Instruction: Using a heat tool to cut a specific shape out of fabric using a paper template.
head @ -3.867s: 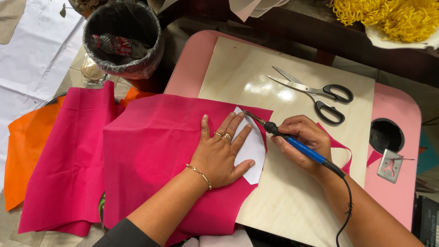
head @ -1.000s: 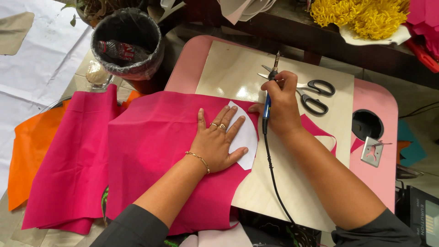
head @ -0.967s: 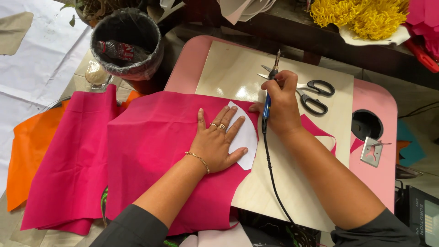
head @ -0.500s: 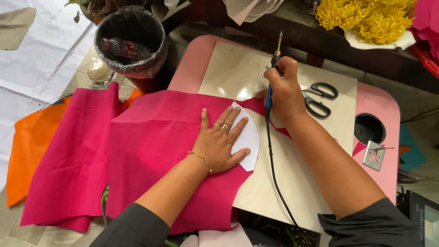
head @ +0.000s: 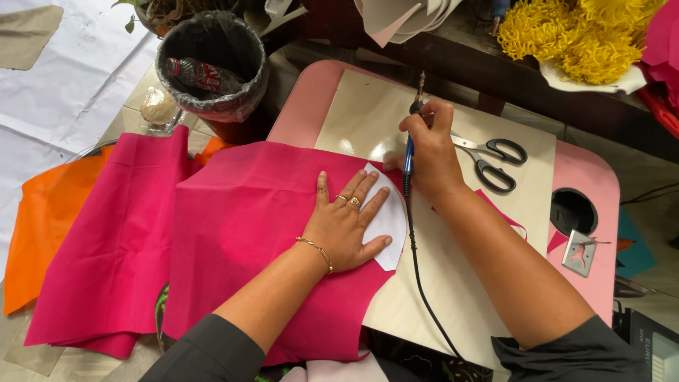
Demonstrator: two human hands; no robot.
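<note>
My left hand (head: 346, 223) lies flat, fingers spread, pressing a white paper template (head: 389, 212) onto magenta fabric (head: 240, 226) spread over the work board. My right hand (head: 431, 152) grips a blue-handled corded heat tool (head: 410, 134), its metal tip pointing up and away past the fabric's far edge. The black cord (head: 417, 276) trails down toward me. Black-handled scissors (head: 491, 159) lie just right of my right hand, partly hidden behind it.
The pale board (head: 375, 113) rests on a pink table (head: 311, 99) with a round hole (head: 571, 211). A black-lined bin (head: 212, 67) stands at the upper left. Orange fabric (head: 39, 212) lies left. Yellow pompom flowers (head: 566, 35) sit at the upper right.
My right hand has carried the tool from the template's right edge up and away along the fabric's far edge, tip now raised. The left hand has stayed pressed on the template.
</note>
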